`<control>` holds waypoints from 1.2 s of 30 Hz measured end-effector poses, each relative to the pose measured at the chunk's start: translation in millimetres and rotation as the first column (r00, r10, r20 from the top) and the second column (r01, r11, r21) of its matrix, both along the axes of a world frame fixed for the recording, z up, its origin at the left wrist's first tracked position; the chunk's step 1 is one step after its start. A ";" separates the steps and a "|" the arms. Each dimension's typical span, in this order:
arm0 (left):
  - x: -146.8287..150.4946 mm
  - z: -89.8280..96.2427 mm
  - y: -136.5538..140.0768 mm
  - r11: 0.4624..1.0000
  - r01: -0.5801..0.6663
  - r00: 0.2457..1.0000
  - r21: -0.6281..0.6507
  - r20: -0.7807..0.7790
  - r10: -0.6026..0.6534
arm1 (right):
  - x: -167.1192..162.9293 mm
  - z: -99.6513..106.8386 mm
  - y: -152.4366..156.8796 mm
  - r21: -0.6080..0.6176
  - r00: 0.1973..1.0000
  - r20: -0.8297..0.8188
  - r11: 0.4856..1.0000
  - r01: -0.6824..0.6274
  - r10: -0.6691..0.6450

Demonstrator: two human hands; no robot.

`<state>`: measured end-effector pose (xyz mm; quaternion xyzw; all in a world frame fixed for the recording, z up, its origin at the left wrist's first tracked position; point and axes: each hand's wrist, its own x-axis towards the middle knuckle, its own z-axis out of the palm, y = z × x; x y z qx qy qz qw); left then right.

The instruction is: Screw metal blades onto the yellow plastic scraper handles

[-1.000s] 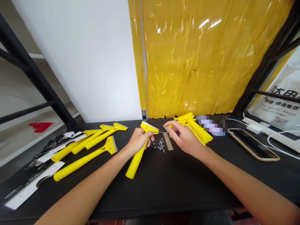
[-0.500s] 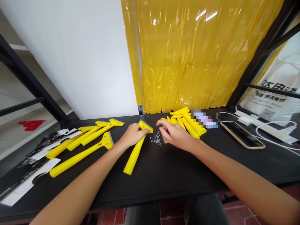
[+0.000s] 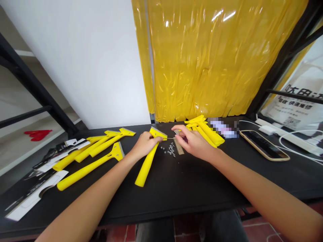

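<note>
My left hand (image 3: 145, 144) is closed around the head of a yellow scraper (image 3: 144, 169), whose handle slants down toward me over the black table. My right hand (image 3: 193, 139) pinches a thin screwdriver (image 3: 171, 138); only its slim metal shaft shows, reaching to the scraper head, and the fingers hide its grip. Below the shaft lie loose small screws and nuts (image 3: 171, 149). A flat metal blade (image 3: 179, 148) rests under my right fingertips, partly covered by them.
Several yellow scrapers with blades (image 3: 88, 169) lie on the left, beside black-and-white card sleeves (image 3: 37, 198). More yellow handles (image 3: 208, 134) are piled behind my right hand. A phone (image 3: 263, 144), white cables and a power strip (image 3: 290, 134) occupy the right side of the table.
My right hand has shifted slightly and its index finger is straighter. More of the metal blade beneath it shows. The left hand keeps its hold on the scraper; the camera view has shifted a little.
</note>
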<state>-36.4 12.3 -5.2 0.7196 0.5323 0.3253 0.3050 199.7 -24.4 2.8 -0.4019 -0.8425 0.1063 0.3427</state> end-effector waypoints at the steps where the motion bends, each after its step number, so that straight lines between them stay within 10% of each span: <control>1: -1.0 -0.5 0.3 1.000 0.011 1.000 -0.001 -0.012 -0.011 | -0.4 -0.5 0.1 -0.003 1.000 -0.003 1.000 0.004 -0.004; 19: 5.2 -2.9 2.8 0.910 0.083 0.942 -0.407 0.329 0.061 | -1.0 0.0 -5.2 0.115 0.935 0.347 0.986 -0.124 0.077; 36: 7.4 -8.4 6.2 0.926 0.114 0.922 -0.361 0.384 0.037 | -3.9 -9.8 3.9 0.080 0.998 0.045 0.996 0.029 -0.032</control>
